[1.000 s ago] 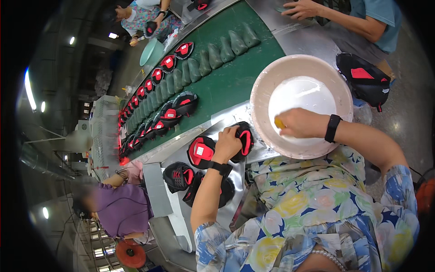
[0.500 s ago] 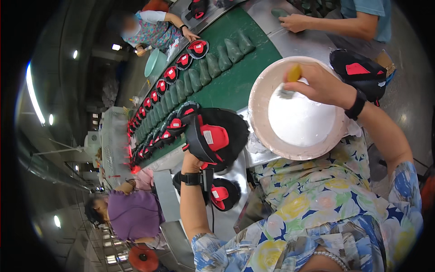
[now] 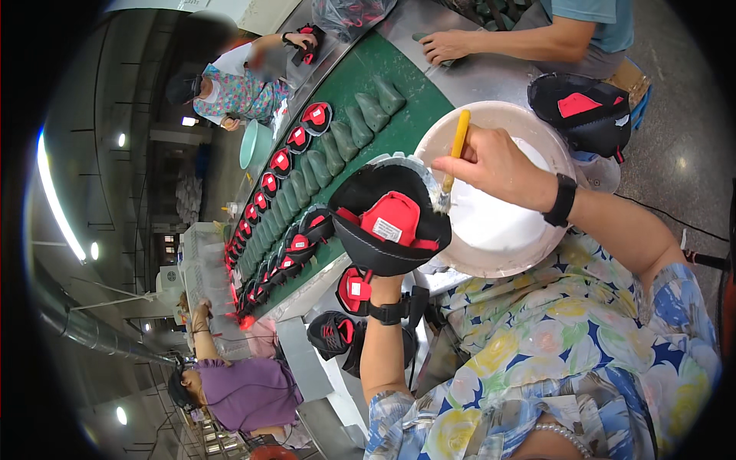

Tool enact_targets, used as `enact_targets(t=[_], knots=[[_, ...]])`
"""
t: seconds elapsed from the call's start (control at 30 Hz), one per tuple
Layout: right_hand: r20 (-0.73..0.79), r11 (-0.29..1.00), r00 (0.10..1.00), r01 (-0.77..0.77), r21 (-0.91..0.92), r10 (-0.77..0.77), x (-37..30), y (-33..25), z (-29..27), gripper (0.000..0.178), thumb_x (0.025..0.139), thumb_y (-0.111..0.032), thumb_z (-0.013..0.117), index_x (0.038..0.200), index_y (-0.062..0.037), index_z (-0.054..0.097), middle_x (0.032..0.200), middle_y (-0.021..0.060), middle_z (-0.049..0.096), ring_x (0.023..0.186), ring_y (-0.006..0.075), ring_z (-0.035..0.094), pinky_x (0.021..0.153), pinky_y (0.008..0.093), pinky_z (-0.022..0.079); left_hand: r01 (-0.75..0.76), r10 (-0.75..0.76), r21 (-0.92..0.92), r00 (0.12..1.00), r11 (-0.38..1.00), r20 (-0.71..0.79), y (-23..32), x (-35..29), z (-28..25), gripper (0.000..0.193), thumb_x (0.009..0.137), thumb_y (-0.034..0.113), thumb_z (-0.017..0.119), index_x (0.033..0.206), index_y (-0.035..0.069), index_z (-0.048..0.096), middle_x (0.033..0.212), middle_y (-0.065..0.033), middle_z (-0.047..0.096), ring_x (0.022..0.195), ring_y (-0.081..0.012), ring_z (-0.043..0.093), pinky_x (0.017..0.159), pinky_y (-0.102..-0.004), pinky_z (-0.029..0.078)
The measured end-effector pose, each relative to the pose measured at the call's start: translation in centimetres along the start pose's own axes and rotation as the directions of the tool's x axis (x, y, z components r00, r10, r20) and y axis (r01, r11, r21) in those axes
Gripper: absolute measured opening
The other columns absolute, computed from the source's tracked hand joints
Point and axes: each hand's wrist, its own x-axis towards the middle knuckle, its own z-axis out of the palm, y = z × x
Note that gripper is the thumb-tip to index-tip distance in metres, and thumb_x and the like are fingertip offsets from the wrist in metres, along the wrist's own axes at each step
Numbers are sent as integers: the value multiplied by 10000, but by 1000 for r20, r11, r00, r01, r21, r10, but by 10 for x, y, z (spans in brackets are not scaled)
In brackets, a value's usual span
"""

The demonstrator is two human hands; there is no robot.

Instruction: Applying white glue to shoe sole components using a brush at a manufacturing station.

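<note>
The left hand (image 3: 381,285) is mostly hidden inside a black shoe upper (image 3: 391,222) with a red tongue, so its grip cannot be told; it props the soft fabric shell up, apparently to offer the rim to the brush. The right hand (image 3: 494,165) is closed around a yellow-handled brush (image 3: 452,157), bristles touching the upper's right edge. Just right of it on the bench (image 3: 491,77), a round, pale, smooth bowl (image 3: 491,261) holds white paste, close for dipping. Left, more red-and-black uppers (image 3: 284,165) line a green conveyor belt (image 3: 360,73).
</note>
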Motion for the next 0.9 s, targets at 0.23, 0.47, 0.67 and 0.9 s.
enact_targets(t=[0.23,0.47,0.67,0.9], knots=[[164,875,925,-378,303,343,-21,1,11,375,918,-302,697,876,67,646,779,109,695,629,140,660,570,261,528,-278,306,202,944,939,-122,12,-2,-4,470,965,94,600,1406,-10,472,1317,-149,611,1182,-260,625,989,-422,542],[88,968,995,21,252,-44,-14,-7,-14,200,913,-163,731,973,4,638,842,72,692,757,131,662,691,269,517,388,-329,-538,921,748,206,32,0,-37,472,1004,215,573,1425,26,474,1340,-135,603,1184,-277,626,1017,-416,523],[125,791,781,607,77,-612,-12,-17,-9,165,888,-161,755,977,-70,650,965,62,709,916,227,679,796,342,524,761,-321,-615,647,208,691,-2,-36,-4,523,1048,416,409,1435,70,475,1431,-165,549,1281,-327,560,1098,-506,457],[277,608,578,793,30,-767,-1,-17,15,140,891,-172,675,952,-66,608,922,74,655,885,285,650,843,396,517,626,-267,-373,692,685,670,-19,-72,13,425,1049,335,469,1434,154,470,1431,-109,545,1302,-282,539,1086,-501,462]])
